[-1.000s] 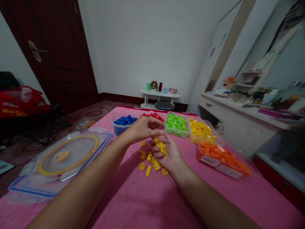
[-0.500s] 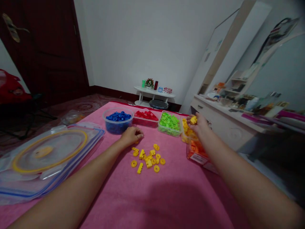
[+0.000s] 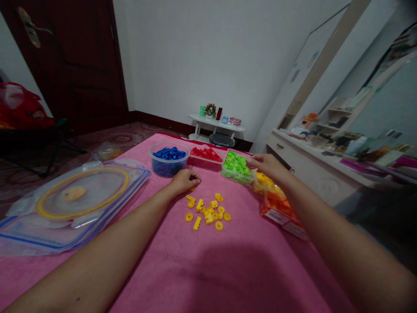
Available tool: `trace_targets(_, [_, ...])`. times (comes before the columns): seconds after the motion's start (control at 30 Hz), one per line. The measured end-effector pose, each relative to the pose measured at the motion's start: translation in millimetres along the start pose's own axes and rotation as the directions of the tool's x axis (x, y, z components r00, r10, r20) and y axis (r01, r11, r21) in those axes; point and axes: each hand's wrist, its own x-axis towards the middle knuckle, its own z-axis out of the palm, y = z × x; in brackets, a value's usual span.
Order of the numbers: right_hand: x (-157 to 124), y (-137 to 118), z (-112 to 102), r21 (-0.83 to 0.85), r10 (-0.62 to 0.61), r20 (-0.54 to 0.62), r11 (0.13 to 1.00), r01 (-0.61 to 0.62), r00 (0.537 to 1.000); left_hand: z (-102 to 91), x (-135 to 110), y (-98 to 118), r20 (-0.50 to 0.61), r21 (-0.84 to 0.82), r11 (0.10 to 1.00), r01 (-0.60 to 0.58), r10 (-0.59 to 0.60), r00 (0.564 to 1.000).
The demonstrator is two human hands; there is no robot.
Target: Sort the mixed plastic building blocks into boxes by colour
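Yellow pieces (image 3: 209,219), middle of pink surface (image 3: 156,269). Left hand (image 3: 183,181) at their 11 o'clock, fingers curled by a yellow bit (image 3: 193,188), pinch unclear. Right hand (image 3: 269,167) at 2 o'clock, beside green box (image 3: 236,178) and yellow box (image 3: 256,190), can't tell if holding. Orange box (image 3: 276,216), 3 o'clock.

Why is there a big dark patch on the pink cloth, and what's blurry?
Head view: the dark patch on the pink cloth is a soft shadow, probably from something blocking light; head view: the clutter on the dresser looks smeared, the loose yellow pieces clearer.
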Motion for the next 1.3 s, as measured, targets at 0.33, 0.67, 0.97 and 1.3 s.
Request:
trace_targets(0.33, [-120.4,-36.5,118.1,-0.174,-0.517,0.509,0.721,0.671,0.688,-3.7,-5.0,5.6,-0.046,-0.160,0.987,0.009,-0.017,0.999])
trace_targets(0.67, [-35.1,1.2,137.1,-0.321,-0.415,0.274,0.811,0.489,0.868,-10.5,-9.7,13.5,0.006,-0.261,0.965,-0.027,0.030,1.000])
trace_targets(0.97, [-34.9,-2.8,140.0,-0.129,-0.348,-0.054,0.932,0.339,0.936,-18.1,-12.7,17.2,0.078,-0.235,0.971,-0.035,0.055,0.995])
trace_targets(1.3, [-95.1,-67.0,161.1,-0.130,-0.349,0.444,0.886,0.445,0.825,-11.6,-9.4,8.6,0.031,-0.268,0.963,-0.032,0.042,0.999])
